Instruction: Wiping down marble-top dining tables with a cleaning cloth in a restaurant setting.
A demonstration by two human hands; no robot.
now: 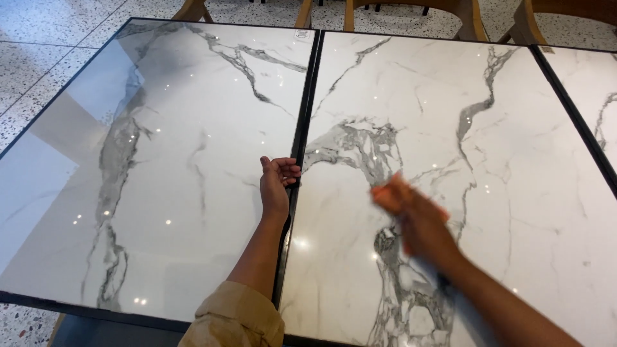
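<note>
- I am looking down at three marble-patterned tabletops pushed side by side: the left tabletop (pixel 160 160), the middle tabletop (pixel 450 160), and a sliver of a third tabletop (pixel 594 96) at the right edge.
- The left hand (pixel 276 183) is lying palm-up on the inner edge of the left tabletop, right against the dark seam (pixel 302 128) that is separating it from the middle one; its fingers (pixel 286 168) are curling loosely inward, gripping nothing.
- A tan rolled sleeve (pixel 238 318) is bunching at the left elbow, at the near rim.
- The right hand (pixel 411 215) is showing as a motion-blurred shape over the grey veining of the middle tabletop — I cannot tell whether its fingers are clenched or spread, nor whether it is touching the surface.
- Something pale and bluish is smearing along the right forearm, too blurred for me to identify.
- Nothing is standing on any of the three tops — only ceiling-light glints are dotting them.
- Beyond the far edge, parts of four wooden chairs (pixel 463 13) are showing on the speckled terrazzo floor (pixel 38 38).
- Counting up: three tabletops, two hands, four chair parts.
</note>
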